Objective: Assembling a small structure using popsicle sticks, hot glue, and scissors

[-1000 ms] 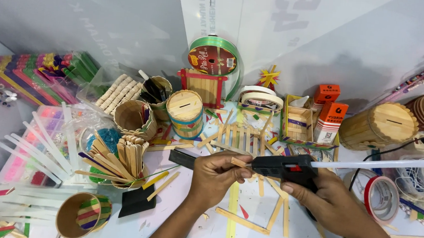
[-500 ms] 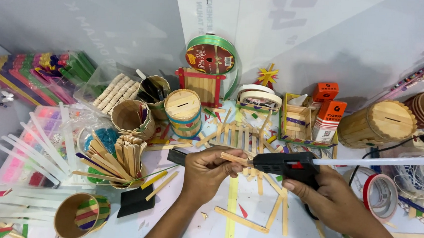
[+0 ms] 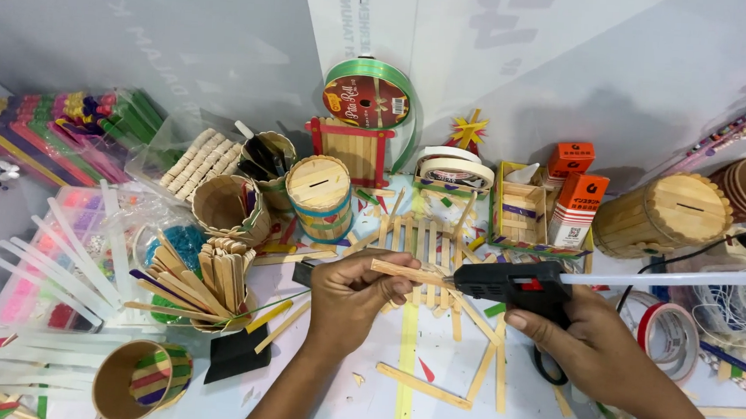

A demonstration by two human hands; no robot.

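The left hand (image 3: 352, 296), fingers pinching a wooden stick (image 3: 410, 274), has raised it to the nozzle of the black glue gun (image 3: 513, 285), gripped by the right hand (image 3: 596, 346). Both now hover above the stick fence (image 3: 418, 247) on the surface (image 3: 326, 405), nozzle touching stick, ready for gluing.

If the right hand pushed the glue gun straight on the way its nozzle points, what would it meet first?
The wooden stick pinched in the left hand: the right hand's black glue gun points left, its nozzle seemingly at the stick's end, though depth is unclear.
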